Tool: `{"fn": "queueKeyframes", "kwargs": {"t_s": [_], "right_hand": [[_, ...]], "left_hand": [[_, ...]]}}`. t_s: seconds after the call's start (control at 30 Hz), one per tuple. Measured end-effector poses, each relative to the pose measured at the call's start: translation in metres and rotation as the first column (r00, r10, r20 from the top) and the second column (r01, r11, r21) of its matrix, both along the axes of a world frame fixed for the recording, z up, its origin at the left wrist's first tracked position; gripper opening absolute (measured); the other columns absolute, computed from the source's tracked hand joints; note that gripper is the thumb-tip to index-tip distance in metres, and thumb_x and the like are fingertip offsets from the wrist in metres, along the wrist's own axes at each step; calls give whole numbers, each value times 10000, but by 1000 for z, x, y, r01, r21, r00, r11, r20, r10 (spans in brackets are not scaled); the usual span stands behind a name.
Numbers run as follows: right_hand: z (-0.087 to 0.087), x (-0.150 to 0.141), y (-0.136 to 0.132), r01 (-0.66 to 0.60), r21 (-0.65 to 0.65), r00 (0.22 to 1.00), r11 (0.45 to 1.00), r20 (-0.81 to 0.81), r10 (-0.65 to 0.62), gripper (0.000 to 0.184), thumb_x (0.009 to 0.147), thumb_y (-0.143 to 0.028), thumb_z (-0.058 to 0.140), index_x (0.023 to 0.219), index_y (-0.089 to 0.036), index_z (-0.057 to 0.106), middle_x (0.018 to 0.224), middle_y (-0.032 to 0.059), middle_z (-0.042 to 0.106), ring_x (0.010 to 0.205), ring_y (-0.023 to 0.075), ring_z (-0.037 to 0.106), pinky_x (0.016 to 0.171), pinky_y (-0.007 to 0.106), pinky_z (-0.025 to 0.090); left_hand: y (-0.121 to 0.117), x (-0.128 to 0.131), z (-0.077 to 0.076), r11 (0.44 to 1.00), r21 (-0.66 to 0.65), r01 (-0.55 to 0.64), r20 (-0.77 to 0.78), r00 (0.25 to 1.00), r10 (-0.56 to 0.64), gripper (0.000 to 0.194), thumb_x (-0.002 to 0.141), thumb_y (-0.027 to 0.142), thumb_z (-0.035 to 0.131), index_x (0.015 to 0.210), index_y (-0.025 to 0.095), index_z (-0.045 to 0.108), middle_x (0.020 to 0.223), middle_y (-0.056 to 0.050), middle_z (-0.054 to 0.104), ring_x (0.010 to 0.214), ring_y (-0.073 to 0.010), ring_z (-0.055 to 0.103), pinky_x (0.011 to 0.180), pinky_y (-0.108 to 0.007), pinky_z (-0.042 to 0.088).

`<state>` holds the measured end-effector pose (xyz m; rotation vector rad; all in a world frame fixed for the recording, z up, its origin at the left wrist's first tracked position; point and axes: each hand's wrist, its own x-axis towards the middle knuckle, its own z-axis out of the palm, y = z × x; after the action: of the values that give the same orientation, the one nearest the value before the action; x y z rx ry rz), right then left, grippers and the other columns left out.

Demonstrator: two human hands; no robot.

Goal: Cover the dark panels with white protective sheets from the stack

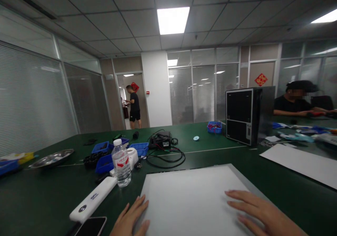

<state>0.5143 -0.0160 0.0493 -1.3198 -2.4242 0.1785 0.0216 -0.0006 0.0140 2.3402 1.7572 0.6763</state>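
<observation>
My left hand rests at the left edge of a white sheet on the green table, fingers stretched out and holding nothing. My right hand lies flat on the sheet's right side, fingers spread, also holding nothing. Left of my left hand lie a white oblong device and a dark phone. A clear water bottle with a white cap stands upright just beyond them.
Blue bins, a metal dish, a black box with cables and a black computer case stand farther back. Another white sheet lies at right. One person sits behind the case at right; another stands in the far doorway.
</observation>
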Motion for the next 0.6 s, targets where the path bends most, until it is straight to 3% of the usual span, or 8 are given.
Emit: {"fn": "queueKeyframes", "kwargs": {"t_s": [0.07, 0.17, 0.33, 0.47, 0.6], "right_hand": [[-12, 17, 10, 109, -14, 992, 994, 63, -108, 425, 970, -540, 493, 1376, -457, 588, 1472, -30, 559, 1347, 272, 539, 1152, 522, 422], [-19, 32, 16, 110, -67, 989, 992, 108, -102, 399, 979, -553, 470, 1339, -465, 617, 1433, -42, 599, 1334, 249, 555, 1163, 503, 424], [-7, 23, 8, 19, -60, 995, 998, 103, -12, 427, 968, -513, 517, 1386, -449, 580, 1437, -14, 598, 1338, 276, 549, 1145, 512, 444], [9, 4, -3, -43, -103, 994, 994, 98, 54, 411, 974, -500, 511, 1379, -479, 575, 1447, -31, 584, 1351, 289, 535, 1148, 550, 429], [6, 4, 0, -69, -73, 996, 995, 49, 73, 364, 971, -480, 528, 1315, -447, 642, 1398, -18, 629, 1305, 254, 581, 1121, 471, 485]], "left_hand": [[1, 1, 0, 1000, 4, 8, -19, 1000, -8, 518, 869, 303, 646, 1386, 331, 635, 1508, -21, 537, 1418, -303, 487, 1178, -545, 344], [1, 1, 0, 1000, 18, 4, -16, 1000, -4, 509, 868, 287, 625, 1375, 314, 650, 1500, -29, 552, 1404, -310, 508, 1172, -546, 362], [4, 2, -5, 999, 29, -40, 3, 999, 40, 469, 922, 311, 537, 1373, 274, 656, 1497, -31, 561, 1397, -290, 524, 1182, -518, 354], [6, -2, -9, 998, 24, -51, 30, 998, 50, 478, 887, 304, 570, 1354, 281, 673, 1501, -22, 552, 1398, -288, 524, 1186, -498, 350], [4, -4, -6, 999, 18, -27, 71, 997, 25, 513, 840, 247, 590, 1342, 298, 681, 1493, -8, 557, 1395, -272, 530, 1186, -473, 359]]}}
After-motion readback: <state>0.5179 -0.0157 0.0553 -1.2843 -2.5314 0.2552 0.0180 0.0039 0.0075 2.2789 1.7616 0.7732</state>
